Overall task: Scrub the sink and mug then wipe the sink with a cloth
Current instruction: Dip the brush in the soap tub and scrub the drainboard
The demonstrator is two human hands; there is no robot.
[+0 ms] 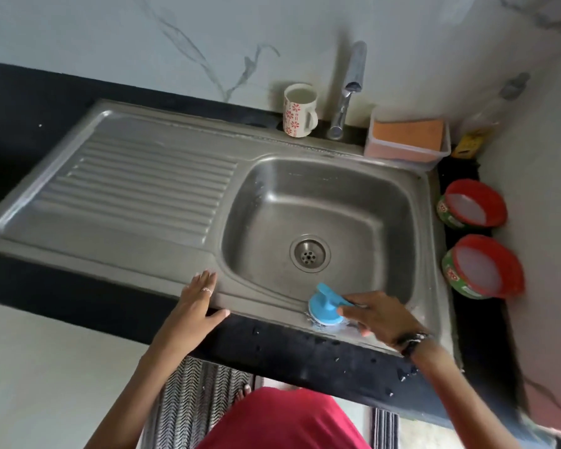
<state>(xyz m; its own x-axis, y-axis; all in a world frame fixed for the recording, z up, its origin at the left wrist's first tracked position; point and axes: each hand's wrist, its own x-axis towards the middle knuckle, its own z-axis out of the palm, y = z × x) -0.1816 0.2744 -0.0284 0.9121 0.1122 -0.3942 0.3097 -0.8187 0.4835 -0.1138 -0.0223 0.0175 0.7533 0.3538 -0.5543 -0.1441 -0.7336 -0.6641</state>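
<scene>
A stainless steel sink with a ribbed drainboard on its left is set in a black counter. My right hand grips a round blue scrubber by its handle and holds it against the sink's near rim. My left hand rests flat with straight fingers on the near edge of the sink, left of the basin. A white mug with red flowers stands upright on the counter behind the sink, left of the tap.
A clear plastic box with an orange sponge sits at the back right corner. Two red-rimmed round tubs stand on the counter right of the basin. Water drops dot the black counter edge. A striped mat lies on the floor.
</scene>
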